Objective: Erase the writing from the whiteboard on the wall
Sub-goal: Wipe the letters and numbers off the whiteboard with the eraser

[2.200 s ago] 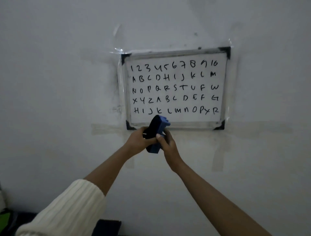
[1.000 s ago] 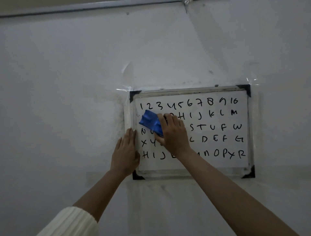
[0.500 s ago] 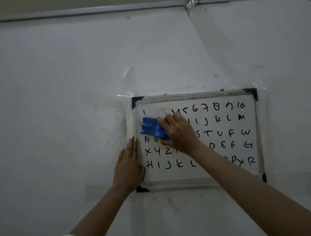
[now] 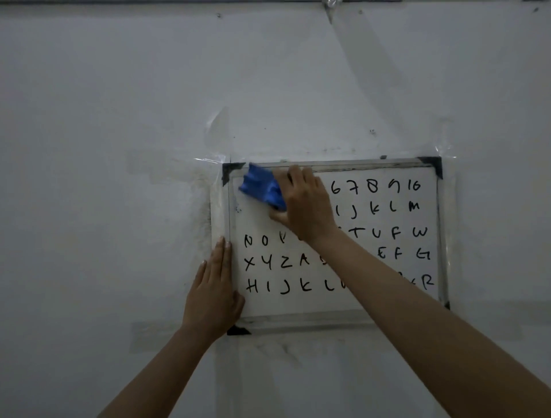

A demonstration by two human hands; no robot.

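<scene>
A small framed whiteboard (image 4: 387, 298) is taped to the wall, covered in rows of black numbers and letters. My right hand (image 4: 304, 203) grips a blue eraser (image 4: 262, 188) and presses it against the board's top left corner. The patch below the eraser is wiped white; the writing (image 4: 384, 209) on the right and in the lower rows is still there. My left hand (image 4: 213, 295) lies flat with fingers together against the board's left frame edge, near the bottom left corner. My right forearm hides part of the lower rows.
The wall (image 4: 119, 119) around the board is plain white with clear tape strips and smudges near the frame. A rail or ledge (image 4: 179, 2) runs along the top of the view.
My right hand has moved the eraser up from the second row to the top left corner, and the letters at the left of the top two rows are gone. My left hand stays on the frame.
</scene>
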